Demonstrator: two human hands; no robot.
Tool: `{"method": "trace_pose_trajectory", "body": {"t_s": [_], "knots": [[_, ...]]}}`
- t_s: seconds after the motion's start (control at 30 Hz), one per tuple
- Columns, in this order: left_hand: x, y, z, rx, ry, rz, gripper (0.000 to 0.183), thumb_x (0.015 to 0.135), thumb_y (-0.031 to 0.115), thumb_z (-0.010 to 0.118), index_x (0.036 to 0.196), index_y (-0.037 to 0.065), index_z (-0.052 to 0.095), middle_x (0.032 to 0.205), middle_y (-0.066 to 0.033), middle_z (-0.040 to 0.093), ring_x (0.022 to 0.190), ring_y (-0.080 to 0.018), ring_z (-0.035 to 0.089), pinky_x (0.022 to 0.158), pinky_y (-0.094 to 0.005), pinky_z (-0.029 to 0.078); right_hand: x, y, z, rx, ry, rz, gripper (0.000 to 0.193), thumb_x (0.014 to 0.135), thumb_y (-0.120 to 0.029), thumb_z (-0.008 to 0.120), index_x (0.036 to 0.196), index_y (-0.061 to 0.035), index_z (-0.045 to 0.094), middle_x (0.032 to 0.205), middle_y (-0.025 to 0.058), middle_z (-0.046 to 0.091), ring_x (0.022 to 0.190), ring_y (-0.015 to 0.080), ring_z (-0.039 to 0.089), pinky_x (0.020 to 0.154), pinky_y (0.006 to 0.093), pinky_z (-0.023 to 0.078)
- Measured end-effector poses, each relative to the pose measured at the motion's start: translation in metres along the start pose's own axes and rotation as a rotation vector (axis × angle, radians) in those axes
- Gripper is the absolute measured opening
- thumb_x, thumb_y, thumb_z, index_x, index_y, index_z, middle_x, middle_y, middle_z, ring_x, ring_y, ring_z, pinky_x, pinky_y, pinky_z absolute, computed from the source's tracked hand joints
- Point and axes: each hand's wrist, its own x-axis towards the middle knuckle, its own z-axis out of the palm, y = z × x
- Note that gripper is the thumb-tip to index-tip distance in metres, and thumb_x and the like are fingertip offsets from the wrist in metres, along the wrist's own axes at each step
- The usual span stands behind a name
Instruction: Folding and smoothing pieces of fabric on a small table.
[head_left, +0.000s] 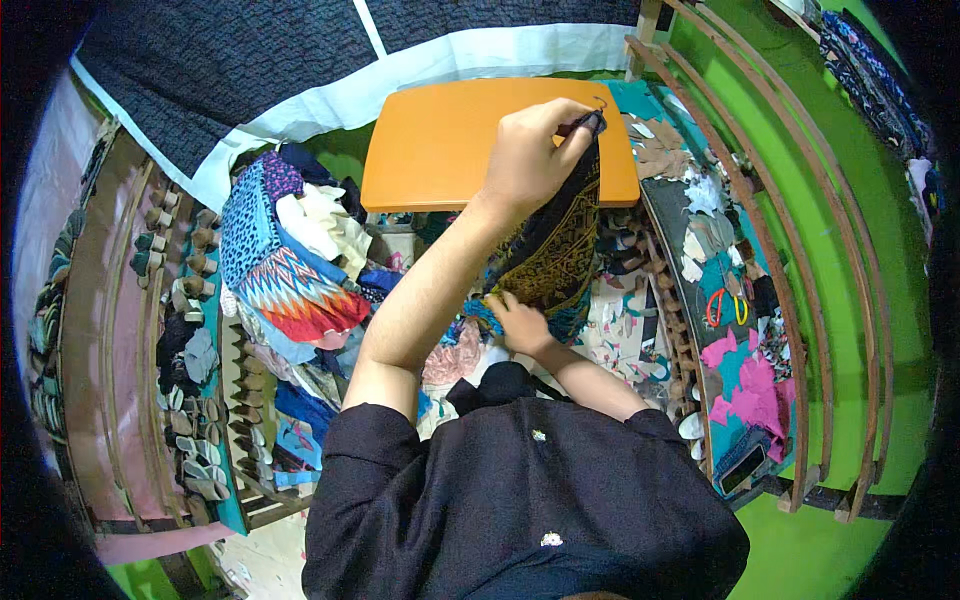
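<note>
My left hand (540, 150) is raised over the orange table (440, 140), closed in a pinch on one corner of a dark cloth. From there the patterned cloth (550, 260), black with gold and some blue, hangs down past the table's near edge. Lower down, my right hand (522, 325) rests beside the cloth's lower part with its fingers stretched apart, near a bright blue piece of fabric (484, 314). A crumpled pink cloth (455, 352) lies just left of that hand. The lower end of the patterned cloth is partly hidden by my right hand and forearm.
A heap of coloured fabrics (262, 230) stands on the left. Wooden racks with shoe parts (200, 460) line the left side. On the right, a teal-covered bench holds scissors (716, 306), magenta scraps (755, 392) and a phone (742, 468), behind wooden rails (770, 215).
</note>
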Motion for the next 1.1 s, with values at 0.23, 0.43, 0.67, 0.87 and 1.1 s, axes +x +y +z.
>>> {"method": "trace_pose_trajectory", "body": {"t_s": [0.23,0.43,0.67,0.87,1.1], "knots": [[0.005,0.015,0.009,0.028,0.079,-0.004,0.013,0.076,0.007,0.060,0.087,-0.001,0.061,0.071,-0.0119,0.062,0.064,-0.0157,0.061,0.062,-0.0261,0.049,0.002,0.003,-0.009,-0.068,0.031,0.020,0.075,0.073,-0.005,0.051,0.136,-0.0308,0.021,0.070,0.0132,0.061,0.059,0.0332,0.059,0.055,0.0433,0.048],[0.019,-0.007,0.001,0.103,0.182,0.028,0.014,0.077,0.008,0.059,0.088,-0.001,0.062,0.074,-0.0139,0.063,0.067,-0.0167,0.062,0.061,-0.0276,0.047,-0.017,0.056,0.034,0.152,0.104,0.052,0.033,0.076,-0.026,0.052,0.101,-0.0058,0.056,0.076,0.0167,0.062,0.069,0.0353,0.061,0.062,0.0462,0.047],[-0.018,-0.084,-0.053,0.153,0.262,-0.272,0.016,0.078,0.009,0.058,0.087,-0.004,0.060,0.075,-0.0136,0.064,0.067,-0.0161,0.062,0.062,-0.0266,0.047,-0.102,0.139,-0.009,0.078,0.457,0.594,0.019,0.072,-0.021,0.055,0.080,-0.0052,0.061,0.079,0.0174,0.059,0.072,0.0370,0.056,0.063,0.0474,0.044],[-0.053,-0.128,-0.091,0.282,0.281,-0.373,0.017,0.079,0.007,0.056,0.090,-0.004,0.059,0.078,-0.0119,0.063,0.070,-0.0115,0.059,0.064,-0.0258,0.045,-0.121,0.151,-0.026,-0.076,0.441,0.273,0.026,0.065,-0.006,0.053,0.085,-0.0136,0.066,0.087,0.0079,0.057,0.091,0.0276,0.051,0.079,0.0388,0.040],[-0.055,-0.171,-0.147,0.633,0.304,-0.384,0.019,0.078,0.013,0.056,0.089,-0.003,0.060,0.080,-0.0163,0.064,0.072,-0.0238,0.063,0.066,-0.0309,0.047,-0.090,0.114,-0.061,-0.121,0.269,0.233,0.019,0.073,-0.021,0.049,0.077,-0.0166,0.068,0.085,0.0044,0.058,0.089,0.0232,0.053,0.092,0.0596,0.024]]}}
